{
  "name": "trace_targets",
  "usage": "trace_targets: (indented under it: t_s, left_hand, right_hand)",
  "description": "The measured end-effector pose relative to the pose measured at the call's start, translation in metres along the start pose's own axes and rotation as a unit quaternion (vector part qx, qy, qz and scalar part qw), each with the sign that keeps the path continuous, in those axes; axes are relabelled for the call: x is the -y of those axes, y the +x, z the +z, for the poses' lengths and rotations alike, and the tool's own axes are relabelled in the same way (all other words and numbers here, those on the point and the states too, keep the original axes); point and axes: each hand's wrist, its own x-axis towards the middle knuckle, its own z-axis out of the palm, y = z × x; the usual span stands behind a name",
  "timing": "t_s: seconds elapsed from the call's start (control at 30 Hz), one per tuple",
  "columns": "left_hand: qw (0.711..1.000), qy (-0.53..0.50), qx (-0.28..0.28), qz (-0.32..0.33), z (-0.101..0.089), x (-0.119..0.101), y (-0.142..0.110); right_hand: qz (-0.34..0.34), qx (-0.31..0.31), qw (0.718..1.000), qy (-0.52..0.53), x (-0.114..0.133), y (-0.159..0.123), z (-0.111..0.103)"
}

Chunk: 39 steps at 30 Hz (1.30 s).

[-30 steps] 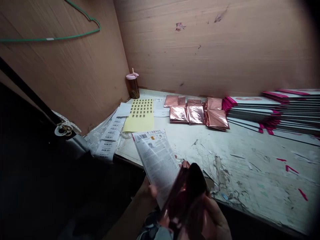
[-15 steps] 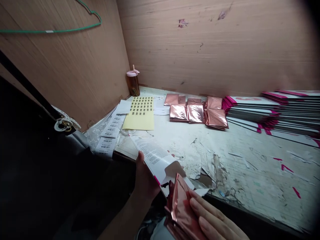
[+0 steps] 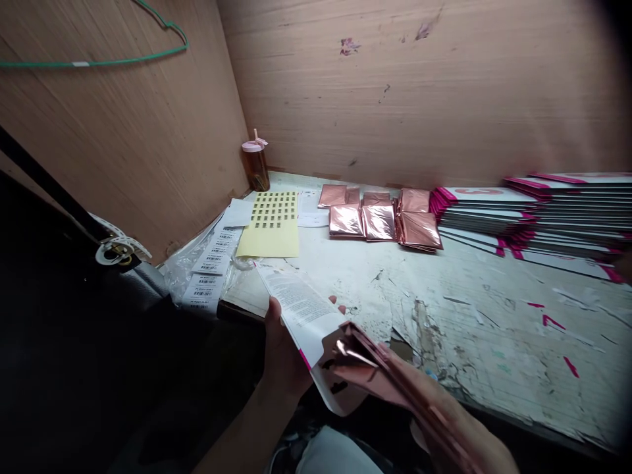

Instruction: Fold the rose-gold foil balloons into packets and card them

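My left hand (image 3: 286, 349) is wrapped round a white printed box (image 3: 309, 309) with pink edges, thumb on the near side and fingertips showing past the far side. The box's near end is open, its flap hanging down. My right hand (image 3: 444, 408) grips several shiny rose-gold foil packets (image 3: 395, 382). Their front end is right at the box's open end; whether any part lies inside I cannot tell. The right fingers are partly hidden behind the foil.
More foil packets (image 3: 379, 222) lie in stacks at the back of the worn white table (image 3: 355, 276). Flat pink-edged cartons (image 3: 567, 224) are piled at the right. Barcode labels (image 3: 210, 270), a yellow sticker sheet (image 3: 270, 242) and a lidded cup (image 3: 255, 164) stand left of them.
My right hand has turned the foil packets edge-on and brought their front up against the box's open end. The box flap now hangs lower. The view has shifted slightly.
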Motion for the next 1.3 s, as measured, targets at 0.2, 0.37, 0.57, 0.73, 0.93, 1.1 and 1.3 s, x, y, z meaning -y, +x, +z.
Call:
trace_targets:
  t_s: [0.2,0.37,0.57,0.73,0.93,1.1,1.3]
  left_hand:
    - [0.999,-0.011,-0.026,0.015,0.009,-0.002,-0.003]
    - [0.997,0.015,-0.072,0.008,0.012,-0.002,-0.004]
    - [0.998,0.025,-0.045,0.046,0.005,0.01,0.0]
    - [0.998,0.016,-0.04,0.042,0.009,0.019,-0.003]
    - [0.999,0.011,-0.037,-0.01,0.009,0.024,-0.009]
    - [0.999,0.009,-0.02,-0.041,0.002,0.022,-0.011]
    - [0.99,-0.003,0.098,-0.103,-0.001,0.041,-0.017]
  right_hand:
    - [-0.138,0.123,0.979,-0.09,0.001,0.007,-0.001]
    - [-0.216,0.162,0.95,-0.157,-0.001,0.011,0.001]
    - [-0.086,0.071,0.985,-0.134,0.007,0.002,0.008]
    - [-0.209,0.086,0.951,-0.212,0.009,0.01,0.028]
    - [-0.211,-0.092,0.944,-0.238,0.002,0.012,0.042]
    - [-0.161,-0.104,0.961,-0.199,-0.001,0.001,0.028]
    - [-0.115,-0.083,0.98,-0.141,-0.014,0.008,0.031]
